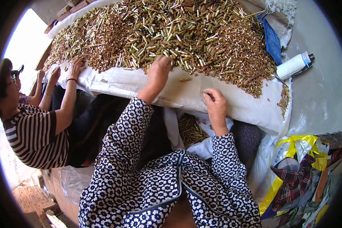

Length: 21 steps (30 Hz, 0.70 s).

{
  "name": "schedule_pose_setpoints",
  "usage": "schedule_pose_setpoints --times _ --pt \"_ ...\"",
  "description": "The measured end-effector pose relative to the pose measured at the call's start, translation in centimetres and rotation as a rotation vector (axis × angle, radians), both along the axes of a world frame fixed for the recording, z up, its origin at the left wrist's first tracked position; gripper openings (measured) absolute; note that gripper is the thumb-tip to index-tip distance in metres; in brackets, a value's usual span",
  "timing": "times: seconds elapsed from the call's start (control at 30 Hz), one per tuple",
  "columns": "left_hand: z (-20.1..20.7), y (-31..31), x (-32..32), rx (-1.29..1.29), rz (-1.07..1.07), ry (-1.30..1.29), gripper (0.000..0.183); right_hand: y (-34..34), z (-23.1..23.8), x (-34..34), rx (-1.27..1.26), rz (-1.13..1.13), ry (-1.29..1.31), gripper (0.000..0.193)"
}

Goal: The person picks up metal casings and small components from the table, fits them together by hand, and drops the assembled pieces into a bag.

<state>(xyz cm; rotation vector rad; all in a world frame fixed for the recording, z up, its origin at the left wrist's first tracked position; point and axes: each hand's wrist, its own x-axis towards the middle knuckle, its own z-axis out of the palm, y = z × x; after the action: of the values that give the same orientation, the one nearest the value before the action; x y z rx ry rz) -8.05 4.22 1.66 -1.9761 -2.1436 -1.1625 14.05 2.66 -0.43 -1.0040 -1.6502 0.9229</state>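
A wide heap of small gold-coloured metal tubes (pixel 167 30) covers the far part of a table draped in white cloth (pixel 121 81). My left hand (pixel 159 73) is at the heap's near edge, its fingers curled; what they hold, if anything, is hidden. Over the bare cloth to its right, my right hand (pixel 216 106) has thumb and forefinger pinched together. Whatever sits in that pinch is too small to name. Between the two hands a single metal tube (pixel 185 79) lies on the cloth. Smaller copper-coloured pieces (pixel 239 49) are mixed into the heap's right part.
Below the table edge, a white sack (pixel 172 127) holds more tubes (pixel 192 128). A white bottle-shaped container (pixel 295 66) and a blue plastic piece (pixel 271 40) lie at the right. Several bags, one yellow (pixel 275 195), fill the lower right. A person in a striped shirt (pixel 36 135) works at left, another beyond.
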Motion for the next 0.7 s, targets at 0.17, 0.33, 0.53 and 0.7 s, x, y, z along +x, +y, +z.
schedule_pose_setpoints --times 0.17,0.33,0.53,0.7 --pt "0.9 2.3 -2.2 -0.182 0.034 0.414 0.018 -0.2 -0.4 -0.4 0.083 -0.031 -0.04 0.009" --pt "1.0 1.7 -1.8 -0.088 -0.057 0.411 0.009 -0.4 -0.4 -0.2 0.088 -0.001 -0.02 0.009" --pt "1.6 -2.8 2.4 -0.207 -0.289 -0.76 0.015 -0.8 0.3 -0.3 -0.079 0.06 0.12 0.01" --pt "0.6 -4.9 3.9 -0.333 -0.343 -1.3 0.021 -1.7 0.8 -1.1 -0.256 0.165 0.315 0.008"
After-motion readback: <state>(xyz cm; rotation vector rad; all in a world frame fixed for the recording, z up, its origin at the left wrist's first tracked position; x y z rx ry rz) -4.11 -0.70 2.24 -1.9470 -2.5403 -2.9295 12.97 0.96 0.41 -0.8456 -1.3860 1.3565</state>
